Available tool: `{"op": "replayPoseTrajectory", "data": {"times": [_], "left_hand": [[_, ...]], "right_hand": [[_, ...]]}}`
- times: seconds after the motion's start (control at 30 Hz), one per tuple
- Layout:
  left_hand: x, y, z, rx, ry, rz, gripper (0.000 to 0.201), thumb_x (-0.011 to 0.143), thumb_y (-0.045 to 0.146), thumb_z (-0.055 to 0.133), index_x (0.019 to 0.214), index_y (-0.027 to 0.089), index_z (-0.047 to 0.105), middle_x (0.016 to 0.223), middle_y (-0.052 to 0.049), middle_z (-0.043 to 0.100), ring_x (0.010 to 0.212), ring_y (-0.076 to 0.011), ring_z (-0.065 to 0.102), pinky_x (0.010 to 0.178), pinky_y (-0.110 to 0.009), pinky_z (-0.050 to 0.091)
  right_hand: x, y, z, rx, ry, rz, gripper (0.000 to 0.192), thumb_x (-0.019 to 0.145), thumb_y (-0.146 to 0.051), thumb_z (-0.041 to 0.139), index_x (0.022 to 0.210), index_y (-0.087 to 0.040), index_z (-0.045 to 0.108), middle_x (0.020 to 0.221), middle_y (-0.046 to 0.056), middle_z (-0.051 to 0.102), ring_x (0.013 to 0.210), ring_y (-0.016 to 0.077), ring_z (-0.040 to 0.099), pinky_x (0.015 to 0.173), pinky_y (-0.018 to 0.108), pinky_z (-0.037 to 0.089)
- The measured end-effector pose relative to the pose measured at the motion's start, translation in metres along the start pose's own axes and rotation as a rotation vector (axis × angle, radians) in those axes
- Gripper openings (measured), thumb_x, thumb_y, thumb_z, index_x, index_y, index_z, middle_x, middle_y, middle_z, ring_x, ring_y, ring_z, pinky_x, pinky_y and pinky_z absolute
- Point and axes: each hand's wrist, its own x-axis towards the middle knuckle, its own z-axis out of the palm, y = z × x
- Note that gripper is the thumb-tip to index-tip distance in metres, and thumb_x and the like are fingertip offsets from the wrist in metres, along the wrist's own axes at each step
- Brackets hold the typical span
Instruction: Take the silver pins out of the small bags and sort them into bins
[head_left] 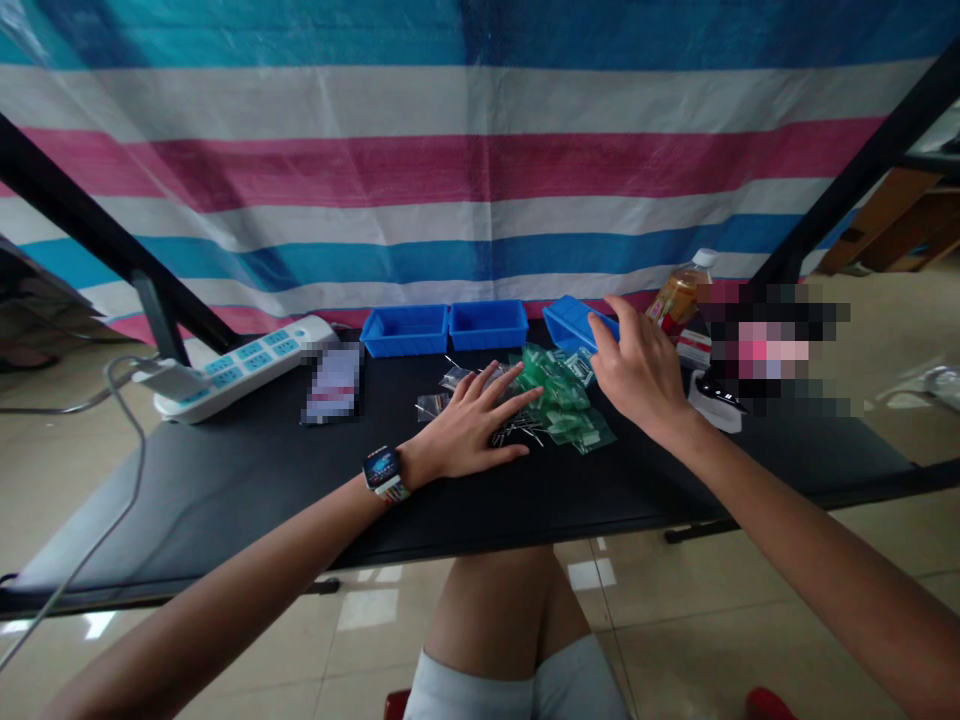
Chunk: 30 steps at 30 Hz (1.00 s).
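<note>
My left hand (476, 425), with a watch (382, 470) on its wrist, lies palm down with fingers spread over a pile of thin metal pins (517, 432) and small clear plastic bags (433, 407). Its fingertips reach the edge of a heap of small green plastic packets (566, 405), which covers the middle of the black table (300, 500). My right hand (641, 370) grips the right end of a tilted blue bin (571, 322), just behind the green packets. Part of that bin is hidden behind the fingers.
Two upright blue bins (409, 330) stand side by side at the back. A white power strip (247, 365) with a plugged-in charger and cable lies left, beside a blurred phone-like item (334, 385). A drink bottle (679, 290) and a black-and-white object (716, 400) are right.
</note>
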Motion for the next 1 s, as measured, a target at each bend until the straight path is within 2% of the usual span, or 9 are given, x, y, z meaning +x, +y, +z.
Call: {"op": "replayPoseTrajectory", "data": {"times": [0.17,0.37,0.5,0.6,0.7,0.83,1.0], "left_hand": [[0.009,0.009,0.001,0.036,-0.024,0.013,0.078,0.103,0.072,0.052,0.171,0.040,0.035,0.184,-0.006,0.020,0.166,-0.0491,0.016,0.129,-0.076,0.015],[0.022,0.015,-0.011,0.067,0.023,0.023,0.078,0.103,0.072,0.051,0.171,0.037,0.038,0.183,-0.006,0.021,0.166,-0.0502,0.015,0.130,-0.076,0.013],[0.036,0.011,-0.013,0.060,0.011,0.017,0.077,0.104,0.072,0.048,0.172,0.038,0.034,0.183,-0.006,0.022,0.166,-0.0485,0.017,0.128,-0.073,0.023],[0.043,0.007,-0.006,0.040,-0.009,0.008,0.076,0.105,0.073,0.046,0.172,0.037,0.035,0.182,-0.009,0.023,0.165,-0.0475,0.023,0.127,-0.072,0.028],[0.045,0.007,0.002,0.035,-0.027,0.014,0.073,0.106,0.071,0.046,0.169,0.036,0.040,0.179,-0.009,0.032,0.163,-0.0464,0.028,0.127,-0.072,0.027],[0.043,0.011,0.007,0.036,-0.041,0.010,0.069,0.105,0.070,0.048,0.165,0.034,0.049,0.177,-0.010,0.036,0.163,-0.0479,0.028,0.128,-0.074,0.025],[0.038,0.009,-0.007,0.003,-0.008,0.021,0.064,0.108,0.066,0.046,0.165,0.037,0.048,0.180,-0.008,0.031,0.164,-0.0457,0.025,0.129,-0.072,0.027]], "right_hand": [[0.022,0.036,0.007,0.030,0.023,0.065,0.048,0.099,-0.015,0.048,0.145,-0.015,0.062,0.159,0.021,0.052,0.135,0.0440,0.054,0.111,0.065,0.046],[0.058,0.075,0.022,0.071,0.055,0.081,0.045,0.100,-0.015,0.047,0.141,-0.014,0.065,0.155,0.021,0.055,0.135,0.0425,0.055,0.113,0.062,0.045],[0.073,0.083,0.046,0.150,0.120,0.116,0.041,0.096,-0.011,0.049,0.132,-0.016,0.069,0.146,0.020,0.062,0.132,0.0384,0.058,0.113,0.057,0.046],[0.086,0.088,0.072,0.291,0.149,0.275,0.038,0.092,-0.006,0.045,0.119,-0.014,0.072,0.127,0.018,0.072,0.120,0.0314,0.066,0.110,0.047,0.050],[0.100,0.093,0.097,0.384,0.042,0.506,0.032,0.089,-0.011,0.052,0.114,-0.012,0.073,0.116,0.018,0.077,0.108,0.0306,0.070,0.102,0.043,0.053],[0.109,0.094,0.120,0.410,-0.099,0.670,0.034,0.086,-0.011,0.060,0.116,-0.008,0.075,0.121,0.022,0.077,0.114,0.0331,0.070,0.103,0.044,0.053],[0.113,0.085,0.130,0.355,-0.325,0.828,0.032,0.089,-0.016,0.066,0.119,-0.009,0.075,0.129,0.028,0.072,0.122,0.0396,0.069,0.102,0.053,0.055]]}}
